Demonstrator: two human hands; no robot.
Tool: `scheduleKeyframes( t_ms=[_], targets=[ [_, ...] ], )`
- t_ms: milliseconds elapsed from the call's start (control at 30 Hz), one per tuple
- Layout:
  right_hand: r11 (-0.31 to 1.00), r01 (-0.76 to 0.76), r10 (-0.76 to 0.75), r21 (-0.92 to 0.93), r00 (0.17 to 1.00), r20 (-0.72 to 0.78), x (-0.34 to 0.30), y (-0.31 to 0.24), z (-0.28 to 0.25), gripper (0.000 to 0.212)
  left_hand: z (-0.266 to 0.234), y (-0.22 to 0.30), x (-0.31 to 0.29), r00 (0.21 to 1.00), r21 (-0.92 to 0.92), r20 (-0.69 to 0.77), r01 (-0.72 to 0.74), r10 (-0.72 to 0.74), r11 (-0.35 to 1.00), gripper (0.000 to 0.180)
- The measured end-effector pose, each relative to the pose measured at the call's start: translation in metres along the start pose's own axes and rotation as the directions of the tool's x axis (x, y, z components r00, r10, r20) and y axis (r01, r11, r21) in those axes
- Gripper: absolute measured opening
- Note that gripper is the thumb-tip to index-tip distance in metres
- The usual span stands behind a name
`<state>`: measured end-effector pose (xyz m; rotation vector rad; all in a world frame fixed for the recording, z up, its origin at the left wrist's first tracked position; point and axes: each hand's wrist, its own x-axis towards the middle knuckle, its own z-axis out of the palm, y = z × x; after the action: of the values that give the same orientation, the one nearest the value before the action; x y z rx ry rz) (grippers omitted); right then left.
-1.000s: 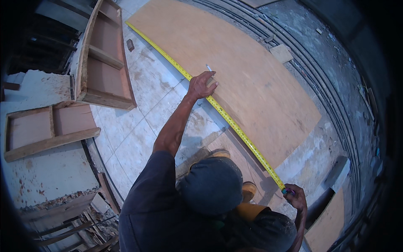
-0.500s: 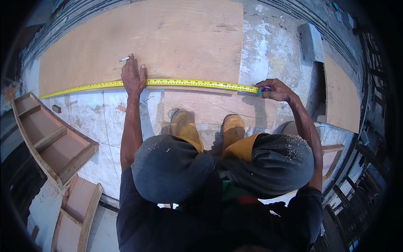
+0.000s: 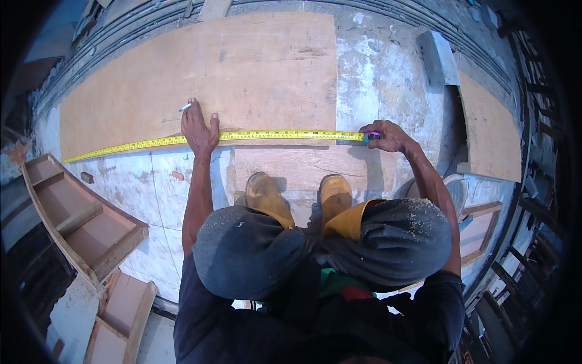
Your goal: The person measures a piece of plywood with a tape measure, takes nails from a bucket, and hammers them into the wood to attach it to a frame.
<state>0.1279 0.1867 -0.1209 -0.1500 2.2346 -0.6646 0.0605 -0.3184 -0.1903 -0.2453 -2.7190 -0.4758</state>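
Note:
A large plywood sheet (image 3: 260, 73) lies flat in front of me. Along its near edge runs the yellow blade of a tape measure (image 3: 279, 134), stretched from the sheet's left end to past its right edge. My left hand (image 3: 200, 130) rests on the sheet across the blade, fingers pointing away and thumb apart. A white cigarette (image 3: 185, 107) sticks out between its fingers. Beyond the sheet's right edge, my right hand (image 3: 391, 136) is closed around the tape measure's case (image 3: 371, 137), of which only a purple and teal part shows.
A narrower plywood strip (image 3: 291, 167) lies in front of my tan boots (image 3: 335, 194). Curved wooden frames (image 3: 85, 218) stand at the left. A grey block (image 3: 438, 57) and another plywood piece (image 3: 491, 133) are at the right. Long rods (image 3: 364, 11) run along the far side.
The view has shifted a little, so the sheet and blade appear lower. My left hand sits slightly farther right along the blade. Both hands keep their holds.

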Motion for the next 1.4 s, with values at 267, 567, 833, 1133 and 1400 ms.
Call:
scheduleKeyframes(
  t_ms=[267,567,833,1133,1400],
  targets=[
    [0.999,0.006,-0.004,0.05,0.999,-0.036,0.0,0.011,0.004,0.051,0.004,-0.003,0.004,0.997,-0.03,-0.049,-0.064,0.062,0.998,0.064],
    [0.872,0.181,-0.19,0.454,0.981,-0.026,0.003,0.029,0.046,0.039,-0.086,-0.01,-0.012,0.995,-0.075,0.017,0.097,-0.096,0.992,0.056],
    [0.929,0.272,-0.254,0.25,0.962,-0.103,-0.033,-0.046,0.006,0.069,-0.074,0.058,0.022,0.994,-0.084,0.098,-0.04,0.048,0.996,0.053],
    [0.973,0.217,-0.182,0.078,0.931,-0.315,-0.019,-0.099,0.012,0.063,-0.145,0.124,0.069,0.911,0.031,-0.046,-0.409,0.41,0.912,0.068],
    [0.998,0.036,-0.051,-0.054,0.951,-0.304,-0.006,-0.061,0.008,0.061,-0.286,0.168,0.085,0.756,-0.177,-0.625,-0.379,0.194,0.908,0.074]
  ],
)
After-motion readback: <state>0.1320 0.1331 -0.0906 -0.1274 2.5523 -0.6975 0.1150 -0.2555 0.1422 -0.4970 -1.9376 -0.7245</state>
